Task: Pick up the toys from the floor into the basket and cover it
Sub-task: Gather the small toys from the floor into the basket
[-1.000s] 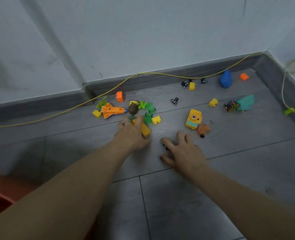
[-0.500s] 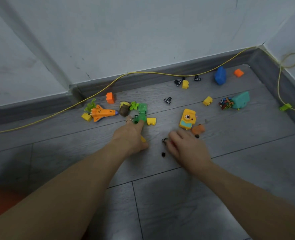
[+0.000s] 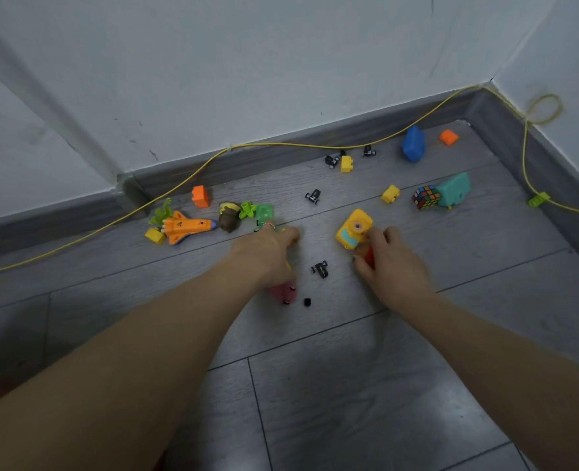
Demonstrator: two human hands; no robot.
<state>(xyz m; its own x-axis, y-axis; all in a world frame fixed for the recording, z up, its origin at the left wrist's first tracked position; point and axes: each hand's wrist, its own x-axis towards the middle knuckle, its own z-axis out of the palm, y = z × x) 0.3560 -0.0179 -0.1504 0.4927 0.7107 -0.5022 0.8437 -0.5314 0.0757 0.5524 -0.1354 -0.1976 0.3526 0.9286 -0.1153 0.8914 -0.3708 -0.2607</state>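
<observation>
Black wheel piece (image 3: 320, 268) lies between both hands, yellow cable (image 3: 193, 175) behind.

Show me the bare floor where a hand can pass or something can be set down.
Bare: the tiles nearest the camera, between the forearms, and the strip right of the right hand below the cube. Crowded: around the shuttle, beside the left hand, and along the back wall near the blue toy.
</observation>
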